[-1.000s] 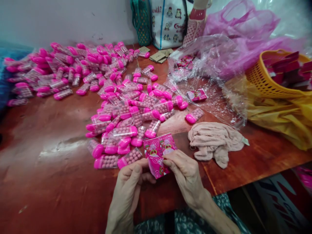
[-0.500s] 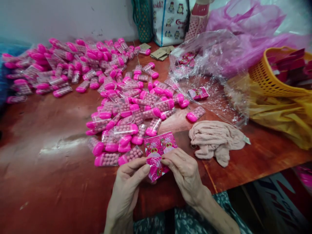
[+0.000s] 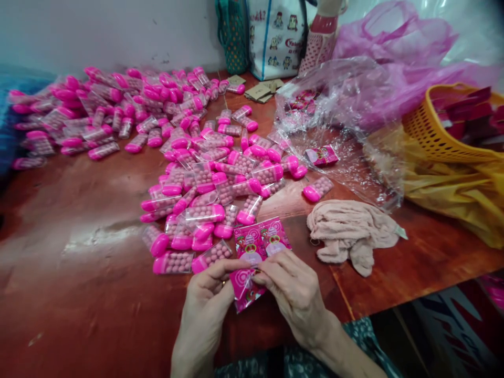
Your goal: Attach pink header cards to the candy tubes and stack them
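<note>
Near the table's front edge, my two hands hold pink printed wrappers [image 3: 262,242] with red and white pictures. My left hand [image 3: 205,307] pinches the left side, its index finger lying along a fold and its thumb lower down. From the right, my right hand [image 3: 297,296] has its thumb and fingertips closed at the middle of the fold. A lower printed flap [image 3: 244,294] hangs toward me between the hands. Just beyond lie several clear containers of pink balls [image 3: 212,255] with bright pink caps; one touches or nearly touches my left fingers.
A large pile of similar containers [image 3: 94,115] lies at the back left. To the right are a crumpled pale cloth [image 3: 352,231], a clear plastic bag [image 3: 334,100], a yellow basket [image 3: 437,139] and a yellow bag [image 3: 452,194]. A patterned bag [image 3: 275,42] stands behind.
My left thumb has slid down off the wrapper's front, and my right fingertips have moved slightly left. The lower flap hangs further down and more tilted. The whole view has shifted slightly.
</note>
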`<state>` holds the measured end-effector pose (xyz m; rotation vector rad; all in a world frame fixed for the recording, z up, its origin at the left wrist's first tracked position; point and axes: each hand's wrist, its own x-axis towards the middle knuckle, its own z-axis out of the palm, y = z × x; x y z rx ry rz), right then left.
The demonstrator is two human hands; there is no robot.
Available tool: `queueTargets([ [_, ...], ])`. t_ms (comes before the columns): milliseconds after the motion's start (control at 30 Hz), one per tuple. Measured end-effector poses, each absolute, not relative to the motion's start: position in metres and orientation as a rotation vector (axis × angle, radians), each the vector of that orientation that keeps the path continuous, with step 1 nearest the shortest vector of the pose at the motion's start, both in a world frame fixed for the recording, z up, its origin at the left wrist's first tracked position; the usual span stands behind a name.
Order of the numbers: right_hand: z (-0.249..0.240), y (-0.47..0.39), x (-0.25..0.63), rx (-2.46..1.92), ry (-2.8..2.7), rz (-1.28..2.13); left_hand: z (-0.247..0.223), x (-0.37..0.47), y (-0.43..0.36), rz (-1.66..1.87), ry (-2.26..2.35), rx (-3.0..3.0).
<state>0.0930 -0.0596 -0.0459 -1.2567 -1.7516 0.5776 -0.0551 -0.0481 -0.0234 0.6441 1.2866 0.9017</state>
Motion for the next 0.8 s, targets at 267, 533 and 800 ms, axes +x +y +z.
queueTargets([
  [267,-0.04,-0.054,0.096,-1.361,-1.683,0.796,-0.03,-0.052,-0.057,1.017,1.382,0.764],
  [533,-0.023,0.018,0.101,-1.507,-2.294,0.222,-0.027,-0.085,-0.047,1.283,1.404,0.556],
  [800,-0.029,0.039,0.096,-1.497,-2.493,0.175,-0.025,-0.086,-0.047,1.29,1.34,0.355],
])
